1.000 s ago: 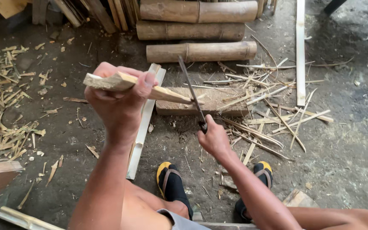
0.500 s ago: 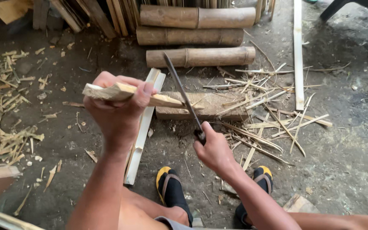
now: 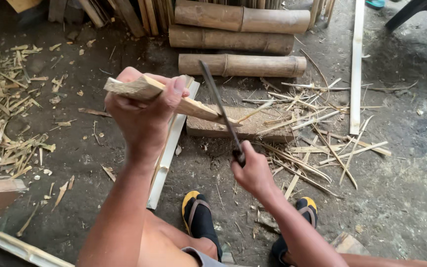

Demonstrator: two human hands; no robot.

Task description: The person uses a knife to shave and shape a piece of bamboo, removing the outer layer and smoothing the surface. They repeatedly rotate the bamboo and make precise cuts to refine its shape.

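A dark dirt floor (image 3: 411,198) is strewn with shavings (image 3: 6,123); bamboo poles (image 3: 240,64) are stacked behind, perhaps against a wall
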